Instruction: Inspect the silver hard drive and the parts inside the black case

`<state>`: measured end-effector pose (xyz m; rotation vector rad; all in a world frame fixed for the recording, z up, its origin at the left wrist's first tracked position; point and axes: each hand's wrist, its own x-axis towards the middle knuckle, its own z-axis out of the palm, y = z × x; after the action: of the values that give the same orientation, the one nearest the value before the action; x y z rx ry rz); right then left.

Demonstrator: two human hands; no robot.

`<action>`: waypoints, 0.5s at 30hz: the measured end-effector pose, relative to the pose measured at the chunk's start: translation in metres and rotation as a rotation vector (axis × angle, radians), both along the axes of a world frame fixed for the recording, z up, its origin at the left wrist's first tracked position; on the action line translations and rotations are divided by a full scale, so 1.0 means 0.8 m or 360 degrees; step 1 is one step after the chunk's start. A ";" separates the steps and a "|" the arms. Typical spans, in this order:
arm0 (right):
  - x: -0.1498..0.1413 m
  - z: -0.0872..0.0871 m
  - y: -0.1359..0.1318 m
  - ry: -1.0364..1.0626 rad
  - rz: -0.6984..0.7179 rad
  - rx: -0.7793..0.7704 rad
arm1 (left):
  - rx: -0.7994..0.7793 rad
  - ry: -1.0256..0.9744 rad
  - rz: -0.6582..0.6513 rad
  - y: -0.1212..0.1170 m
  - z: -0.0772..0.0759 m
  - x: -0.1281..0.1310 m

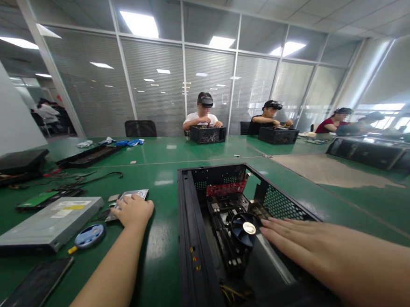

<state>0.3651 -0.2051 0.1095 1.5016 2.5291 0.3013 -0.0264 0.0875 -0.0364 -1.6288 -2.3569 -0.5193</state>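
My left hand (134, 210) is closed over a silver hard drive (140, 194) on the green table, its fingers bent across the drive and covering much of it. My right hand (300, 239) reaches over the right side of an open black computer case (199, 237), fingers stretched out and together, holding nothing that shows. Its fingertips are beside the round black CPU fan (243, 228), though whether they touch it I cannot tell. Inside the case are a red circuit board (225, 188), a grey metal box (271, 263) and yellow and black wires (232, 293).
Left of my arm lie an optical drive (51, 222), a blue round object (89, 235), a dark phone (37, 284) and a green circuit board (38, 199). Cables and a black panel (90, 156) lie farther back. Across the table, people work at other computer cases (208, 135).
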 end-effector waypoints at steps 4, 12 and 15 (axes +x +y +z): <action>-0.033 0.030 0.093 0.0109 0.0027 -0.0195 | 0.0021 0.0023 -0.0002 0.001 -0.002 -0.002; -0.085 0.019 0.330 0.0145 0.0111 -0.0010 | 0.0095 0.0142 0.0004 0.000 -0.009 -0.002; -0.113 0.011 0.395 0.0197 -0.0007 0.0073 | 0.0116 0.0207 -0.0001 -0.002 -0.011 -0.002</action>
<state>0.2743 0.1108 0.1181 1.5890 2.6304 0.2759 -0.0278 0.0857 -0.0450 -1.5813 -2.2181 -0.4786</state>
